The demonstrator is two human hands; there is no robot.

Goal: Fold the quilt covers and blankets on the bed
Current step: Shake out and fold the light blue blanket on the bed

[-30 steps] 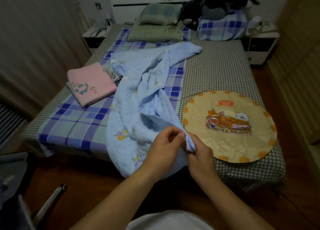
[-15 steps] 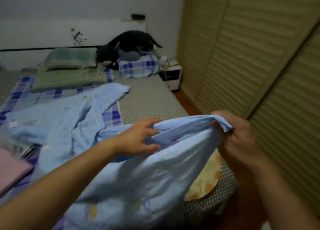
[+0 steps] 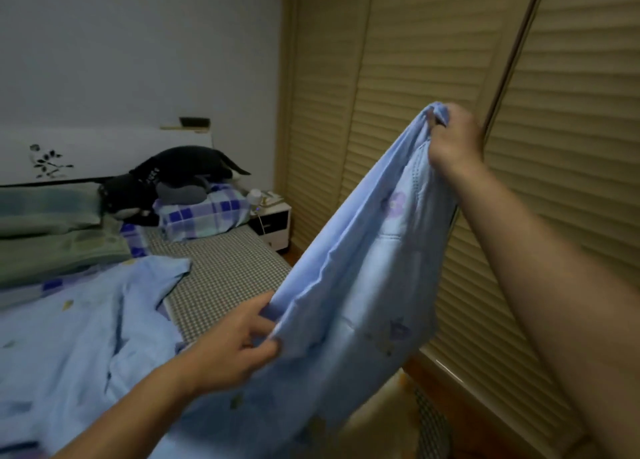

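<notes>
Since a moment ago the right hand point(image 3: 453, 143) has risen, pinching the light-blue quilt cover point(image 3: 353, 285) corner high while the left hand point(image 3: 239, 347) grips its edge lower over the bed point(image 3: 221, 271); trailing fabric could snag, twisting the fold.

Above the bed point(image 3: 221, 271), a right hand point(image 3: 453, 140) lifts a light blue quilt cover point(image 3: 356, 285) high while the left hand point(image 3: 235, 347) pinches its edge lower down.
</notes>
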